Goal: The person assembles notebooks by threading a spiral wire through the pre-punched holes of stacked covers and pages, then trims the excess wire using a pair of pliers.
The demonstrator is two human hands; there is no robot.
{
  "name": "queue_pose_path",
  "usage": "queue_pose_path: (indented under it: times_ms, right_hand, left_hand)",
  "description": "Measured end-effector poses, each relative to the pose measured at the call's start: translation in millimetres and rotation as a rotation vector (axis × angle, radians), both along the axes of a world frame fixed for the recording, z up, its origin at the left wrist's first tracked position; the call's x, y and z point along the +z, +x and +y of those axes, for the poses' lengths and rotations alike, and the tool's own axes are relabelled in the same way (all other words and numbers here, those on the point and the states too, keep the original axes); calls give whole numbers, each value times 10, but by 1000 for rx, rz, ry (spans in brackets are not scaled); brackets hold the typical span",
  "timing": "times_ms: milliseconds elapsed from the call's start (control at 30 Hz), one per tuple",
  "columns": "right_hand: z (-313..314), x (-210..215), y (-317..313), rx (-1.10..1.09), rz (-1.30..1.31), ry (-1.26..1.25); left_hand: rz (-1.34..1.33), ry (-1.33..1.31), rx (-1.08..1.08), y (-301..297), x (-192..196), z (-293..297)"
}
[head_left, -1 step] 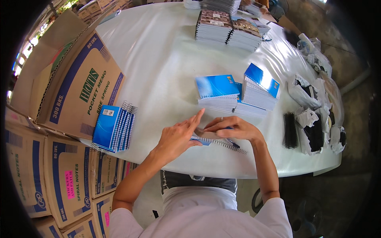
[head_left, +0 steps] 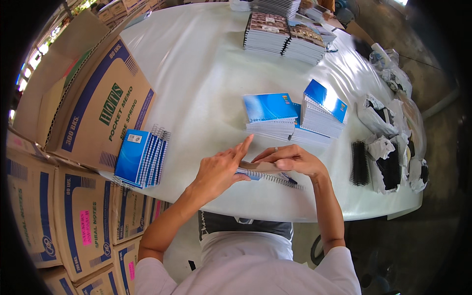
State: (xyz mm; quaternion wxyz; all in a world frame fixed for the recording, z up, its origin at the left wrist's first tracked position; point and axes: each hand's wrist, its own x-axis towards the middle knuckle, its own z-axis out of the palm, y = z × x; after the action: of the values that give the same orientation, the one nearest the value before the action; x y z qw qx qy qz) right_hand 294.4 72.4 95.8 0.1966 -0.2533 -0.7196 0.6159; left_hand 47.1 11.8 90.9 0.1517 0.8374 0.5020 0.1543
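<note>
A thin blue notebook [head_left: 272,176] with a wire spiral along its near edge lies on the white table [head_left: 196,73], close to the front edge. My left hand [head_left: 220,169] rests on its left end, fingers stretched forward and thumb against the cover. My right hand [head_left: 291,160] curls over its top, fingertips pressing down; a ring shows on one finger. Just beyond my hands stand two stacks of blue-covered notebooks, one flat [head_left: 269,114] and one with its top cover tilted [head_left: 322,112].
A row of bound blue notebooks [head_left: 141,157] stands on edge at the table's left. Cardboard boxes [head_left: 96,110] lean and pile up on the left. Black spiral coils [head_left: 360,163] and bags of them [head_left: 391,167] lie at the right. Patterned notebook stacks [head_left: 285,32] sit far back.
</note>
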Motion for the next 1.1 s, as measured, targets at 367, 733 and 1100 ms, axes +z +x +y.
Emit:
queue_pose_path:
  times_ms: [367,733,1100]
  right_hand:
    - [4,139,-162,-37,-78,95]
    - [-473,206,204,-443,-531,886]
    - [-615,-132,-568,-459,-333,1021]
  left_hand:
    - [90,-104,60,5,74,131]
    - [146,57,-127,-118,-13,6]
    - [56,-237,-74,-126,92,128]
